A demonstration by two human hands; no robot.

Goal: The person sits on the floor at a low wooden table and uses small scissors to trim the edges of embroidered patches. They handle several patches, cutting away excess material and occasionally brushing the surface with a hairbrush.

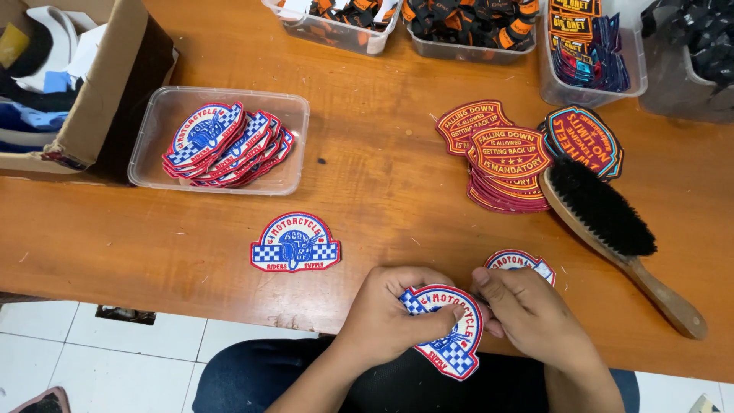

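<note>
My left hand (394, 313) grips a red, white and blue embroidered patch (453, 344) with checkered bands, held over the front edge of the wooden table (367, 191). My right hand (531, 313) pinches the same patch at its upper right edge. Just behind my right hand lies another patch of the same kind (520, 261), partly hidden by my fingers. A third matching patch (296, 243) lies flat on the table to the left.
A clear plastic tub (149, 149) holds several matching patches. Red oval patches (505, 160) are stacked at centre right, beside a dark round patch (585, 141) and a wooden brush with black bristles (612, 222). More tubs line the far edge; a cardboard box (99, 92) stands left.
</note>
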